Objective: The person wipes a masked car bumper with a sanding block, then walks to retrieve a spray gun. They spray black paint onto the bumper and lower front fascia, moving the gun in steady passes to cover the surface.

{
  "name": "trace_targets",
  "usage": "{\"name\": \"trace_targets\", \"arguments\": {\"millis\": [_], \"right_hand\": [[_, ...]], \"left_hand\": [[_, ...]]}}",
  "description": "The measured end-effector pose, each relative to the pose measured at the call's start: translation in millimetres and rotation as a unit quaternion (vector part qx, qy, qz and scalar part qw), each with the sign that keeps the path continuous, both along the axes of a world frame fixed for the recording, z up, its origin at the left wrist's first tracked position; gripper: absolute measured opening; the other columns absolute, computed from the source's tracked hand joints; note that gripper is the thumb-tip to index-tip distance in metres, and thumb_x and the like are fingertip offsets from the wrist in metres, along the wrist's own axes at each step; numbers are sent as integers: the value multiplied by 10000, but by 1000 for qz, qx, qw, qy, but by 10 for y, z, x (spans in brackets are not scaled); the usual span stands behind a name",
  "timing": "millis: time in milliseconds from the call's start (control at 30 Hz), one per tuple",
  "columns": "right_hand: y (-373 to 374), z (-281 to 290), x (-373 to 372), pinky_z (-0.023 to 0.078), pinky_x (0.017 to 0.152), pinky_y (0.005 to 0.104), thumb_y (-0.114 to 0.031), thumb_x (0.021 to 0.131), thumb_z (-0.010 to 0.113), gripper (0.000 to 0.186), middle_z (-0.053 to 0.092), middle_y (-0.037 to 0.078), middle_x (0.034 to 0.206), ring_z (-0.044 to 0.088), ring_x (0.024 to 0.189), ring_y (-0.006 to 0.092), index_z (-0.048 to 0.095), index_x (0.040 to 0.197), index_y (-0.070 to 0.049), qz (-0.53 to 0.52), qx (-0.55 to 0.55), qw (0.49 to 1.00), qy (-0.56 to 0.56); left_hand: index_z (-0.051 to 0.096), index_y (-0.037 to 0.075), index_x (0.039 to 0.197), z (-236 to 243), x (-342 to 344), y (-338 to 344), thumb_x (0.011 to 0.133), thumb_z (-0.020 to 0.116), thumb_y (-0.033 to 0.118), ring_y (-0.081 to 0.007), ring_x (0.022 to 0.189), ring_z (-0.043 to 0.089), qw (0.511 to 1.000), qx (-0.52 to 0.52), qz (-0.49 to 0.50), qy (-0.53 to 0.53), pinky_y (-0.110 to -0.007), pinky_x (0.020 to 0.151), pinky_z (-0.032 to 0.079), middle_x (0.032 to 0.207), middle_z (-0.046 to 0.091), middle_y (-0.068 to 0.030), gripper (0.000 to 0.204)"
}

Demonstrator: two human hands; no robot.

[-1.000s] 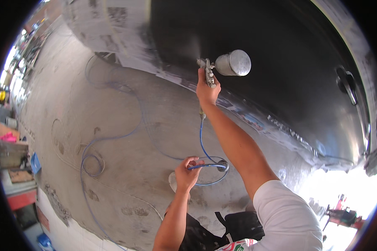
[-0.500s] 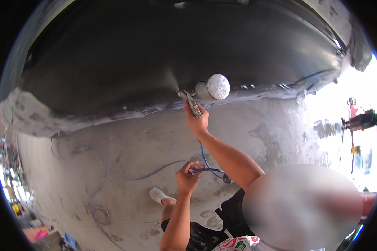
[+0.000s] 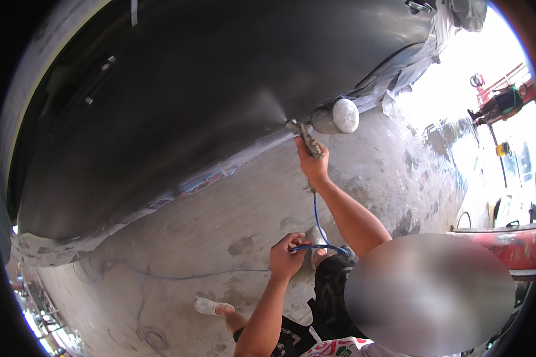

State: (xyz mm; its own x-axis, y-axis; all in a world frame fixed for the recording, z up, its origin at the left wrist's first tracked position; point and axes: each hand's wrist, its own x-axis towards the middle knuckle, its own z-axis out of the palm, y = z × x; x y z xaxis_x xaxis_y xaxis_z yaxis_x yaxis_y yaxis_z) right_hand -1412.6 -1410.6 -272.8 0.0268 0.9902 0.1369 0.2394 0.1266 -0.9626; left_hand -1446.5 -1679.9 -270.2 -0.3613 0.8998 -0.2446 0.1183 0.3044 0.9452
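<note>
My right hand [image 3: 313, 163] grips a metal spray gun [image 3: 309, 141] with a whitish paint cup [image 3: 339, 116] on its right side. A pale mist fans out from the nozzle onto the dark car body panel [image 3: 178, 107] just ahead of it. Lower down, my left hand [image 3: 286, 254] is closed around a blue air hose [image 3: 316, 246]. The hose loops to the right, then rises to the bottom of the gun's handle. Part of the trigger is hidden by my right fingers.
Masking paper [image 3: 205, 180] lines the panel's lower edge. The hose trails across the stained concrete floor [image 3: 178, 238] to a coil at lower left. A red object [image 3: 506, 247] stands at right, near a blurred patch. Farther off at right is another person [image 3: 506, 104].
My right hand with the spray gun has moved right along the panel, still spraying. My left hand has shifted right with the hose. The view has turned, and a second foot now shows.
</note>
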Motion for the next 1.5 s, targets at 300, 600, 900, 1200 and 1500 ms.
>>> {"name": "trace_targets", "arguments": {"millis": [300,600,900,1200,1500], "right_hand": [[1888,-370,1746,400,492,278,-372,964,767,399,546,-40,619,490,537,67,653,746,-57,-98,55,994,-20],[3379,-623,3122,384,409,292,-504,935,758,488,528,-28,564,492,437,95,627,697,-98,-204,100,971,-73],[4107,-123,3704,392,399,334,-611,937,693,545,514,-3,527,508,418,140,616,711,-121,-325,1,943,-74],[2797,121,2327,375,413,298,-444,990,703,422,529,-4,609,485,442,115,594,791,-88,-109,-64,991,43],[542,-27,88,316,391,261,-446,1024,661,384,501,-36,621,435,443,76,573,818,-135,3,-69,995,68]], "left_hand": [[756,74,1063,-181,1181,1269,836,861,193,-97,667,634,997,18,-76,2,-262,619,511,786,721,-39,277],[756,83,1052,-178,1801,2305,820,885,280,-116,644,639,991,62,-120,13,-262,586,491,776,710,-35,331],[753,101,1026,-238,1929,2516,843,848,447,-211,689,717,986,74,-148,4,-324,612,537,769,723,-48,403],[746,68,1084,-182,1192,1785,839,864,185,-85,703,647,995,75,-46,-56,-255,636,513,777,702,-22,297],[742,89,1104,-271,-210,112,852,859,289,-130,641,654,990,40,118,-67,-293,603,524,741,699,-50,343]]}}
